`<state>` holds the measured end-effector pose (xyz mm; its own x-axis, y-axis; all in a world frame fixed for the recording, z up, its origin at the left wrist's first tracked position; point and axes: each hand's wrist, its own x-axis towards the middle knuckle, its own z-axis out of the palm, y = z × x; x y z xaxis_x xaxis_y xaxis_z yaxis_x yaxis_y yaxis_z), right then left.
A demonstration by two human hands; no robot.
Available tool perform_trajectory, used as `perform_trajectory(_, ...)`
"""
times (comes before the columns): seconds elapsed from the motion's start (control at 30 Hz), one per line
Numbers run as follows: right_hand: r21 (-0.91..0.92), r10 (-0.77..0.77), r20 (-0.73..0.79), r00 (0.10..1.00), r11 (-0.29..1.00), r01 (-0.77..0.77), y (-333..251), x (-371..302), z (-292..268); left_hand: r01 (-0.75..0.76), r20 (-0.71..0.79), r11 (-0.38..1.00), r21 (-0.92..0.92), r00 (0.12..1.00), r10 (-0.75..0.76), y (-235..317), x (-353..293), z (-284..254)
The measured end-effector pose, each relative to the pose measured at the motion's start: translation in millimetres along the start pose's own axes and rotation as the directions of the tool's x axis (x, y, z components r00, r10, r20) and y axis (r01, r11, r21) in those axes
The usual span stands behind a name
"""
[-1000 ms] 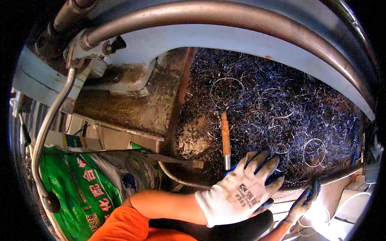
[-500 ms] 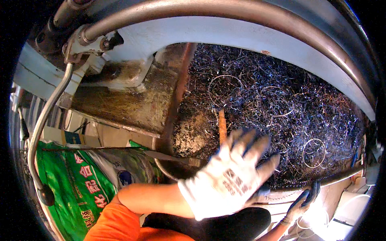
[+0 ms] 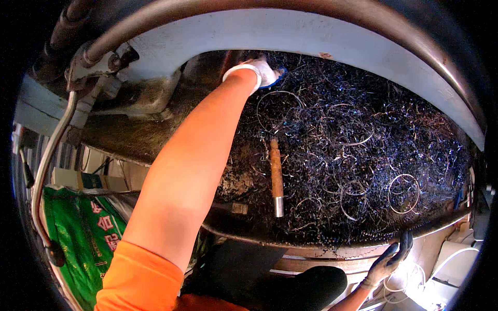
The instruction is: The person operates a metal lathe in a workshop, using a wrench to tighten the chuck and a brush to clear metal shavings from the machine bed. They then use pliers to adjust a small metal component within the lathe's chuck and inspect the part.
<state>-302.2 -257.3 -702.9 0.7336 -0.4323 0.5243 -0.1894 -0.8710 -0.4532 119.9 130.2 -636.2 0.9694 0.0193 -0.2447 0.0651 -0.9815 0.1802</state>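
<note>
My left arm stretches across a tray heaped with dark metal shavings [image 3: 332,145]. At its far left part, my left hand [image 3: 263,73], in a white glove, reaches down among the shavings; its fingers are mostly hidden. My right hand [image 3: 389,263], in a dark-coated glove, is at the tray's near rim [image 3: 358,243] on the right, fingers extended upward and thumb apart. Between the hands, a rusty brown rod [image 3: 276,179] with a bright metal end lies on the shavings. Thin metal rings lie there too, one [image 3: 404,194] near the right hand.
A thick curved metal bar [image 3: 290,6] and a pale machine frame [image 3: 259,33] arch over the tray's far side. A bent lever [image 3: 63,135] hangs at the left, above a green printed sack [image 3: 72,233]. A bright light [image 3: 415,282] glares at lower right.
My left hand has moved away from above the rod to the tray's far left, uncovering the rod's bright end. My right hand stays near the rim.
</note>
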Motion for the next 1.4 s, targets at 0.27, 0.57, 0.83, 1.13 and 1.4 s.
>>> perform_trajectory(0.27, -0.067, 0.001, 0.029, 1.000, 0.998, 0.001, 13, -4, 0, -0.281, -0.284, 0.959, 0.028, 0.918, 0.277, -24, 76, 25)
perform_trajectory(0.57, -0.077, -0.003, 0.005, 1.000, 0.997, 0.004, 20, -7, 0, -0.315, -0.118, 0.944, -0.097, 0.945, 0.304, 0, 92, 19)
perform_trajectory(0.83, -0.013, -0.041, 0.011, 0.999, 0.999, 0.041, 25, -6, 0, -0.302, -0.020, 0.936, -0.181, 0.953, 0.303, 17, 71, 21)
perform_trajectory(1.13, -0.051, 0.039, 0.021, 0.999, 0.998, -0.038, 9, -4, 0, -0.283, -0.076, 0.941, -0.186, 0.959, 0.273, 23, 45, 36)
perform_trajectory(1.4, -0.080, 0.044, 0.011, 0.999, 0.996, -0.043, 31, -7, -1, -0.234, -0.028, 0.958, -0.163, 0.972, 0.233, 18, 40, 39)
